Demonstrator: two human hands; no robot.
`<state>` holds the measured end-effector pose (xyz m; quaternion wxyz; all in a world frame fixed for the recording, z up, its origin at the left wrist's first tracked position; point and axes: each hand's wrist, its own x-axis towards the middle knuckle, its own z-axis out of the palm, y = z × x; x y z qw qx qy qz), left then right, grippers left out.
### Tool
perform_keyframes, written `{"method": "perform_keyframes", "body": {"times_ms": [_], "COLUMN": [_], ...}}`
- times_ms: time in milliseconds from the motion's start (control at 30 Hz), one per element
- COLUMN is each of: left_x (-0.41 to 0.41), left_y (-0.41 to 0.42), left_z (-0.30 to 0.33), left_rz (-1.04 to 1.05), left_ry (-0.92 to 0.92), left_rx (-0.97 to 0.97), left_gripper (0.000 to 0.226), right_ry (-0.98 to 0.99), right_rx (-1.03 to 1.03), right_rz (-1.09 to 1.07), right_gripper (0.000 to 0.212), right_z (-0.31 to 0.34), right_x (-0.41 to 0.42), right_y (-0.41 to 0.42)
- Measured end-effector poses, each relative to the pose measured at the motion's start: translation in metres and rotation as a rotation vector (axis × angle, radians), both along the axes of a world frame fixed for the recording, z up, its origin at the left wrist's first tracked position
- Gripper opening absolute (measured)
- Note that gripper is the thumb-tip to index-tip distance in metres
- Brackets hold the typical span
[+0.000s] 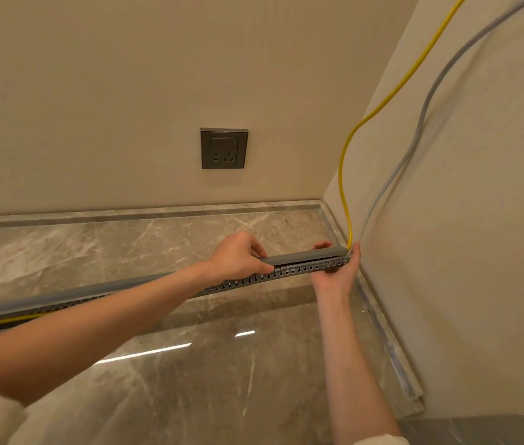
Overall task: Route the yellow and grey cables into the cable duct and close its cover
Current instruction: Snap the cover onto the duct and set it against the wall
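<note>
So we're at the cover-closing step. The slotted cable duct point(286, 273) lies across the marble floor point(222, 364) with its far end in the corner, where the yellow cable point(344, 155) and grey cable point(421, 123) drop down the wall into it. Left hand point(238, 256) has a curled grip pinching the cover point(302, 256) onto the duct; right hand point(337, 268) cups and holds the corner end. Cover looks seated here, but yellow still shows at the near-left end, so next is probably pressing along leftwards.

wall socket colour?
Dark grey socket; head view, the only one, shows it clearly.
</note>
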<state>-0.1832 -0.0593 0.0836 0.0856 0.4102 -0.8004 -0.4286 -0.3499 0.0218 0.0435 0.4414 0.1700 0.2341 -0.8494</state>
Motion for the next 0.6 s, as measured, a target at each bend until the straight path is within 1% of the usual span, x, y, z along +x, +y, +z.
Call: {"method": "perform_keyframes", "body": {"times_ms": [67, 167, 267, 367, 500, 600], "left_x": [-0.002, -0.005, -0.005, 0.0, 0.013, 0.02], "left_y": [0.001, 0.004, 0.004, 0.005, 0.007, 0.008], "left_z": [0.001, 0.003, 0.004, 0.003, -0.004, -0.013], "left_rz": [-0.014, -0.039, -0.083, -0.203, -0.402, -0.401], "left_ry": [-0.002, -0.012, -0.026, -0.035, -0.113, -0.156], "left_rx": [-0.009, -0.047, -0.082, -0.179, -0.346, -0.419], "left_gripper": [0.034, 0.032, 0.029, 0.029, 0.036, 0.031], "right_ry": [-0.041, -0.005, 0.034, -0.017, -0.035, -0.041], "right_rx": [-0.095, -0.137, -0.139, -0.172, -0.087, 0.025], "right_rz": [-0.004, -0.01, -0.003, -0.004, -0.015, -0.045], "right_gripper": [0.047, 0.037, 0.046, 0.05, 0.05, 0.052], "right_z": [0.0, 0.0, 0.002, 0.002, 0.005, 0.008], "right_x": [0.001, -0.001, -0.005, -0.007, -0.007, -0.007], "right_y": [0.0, 0.0, 0.0, 0.002, 0.001, -0.002]}}
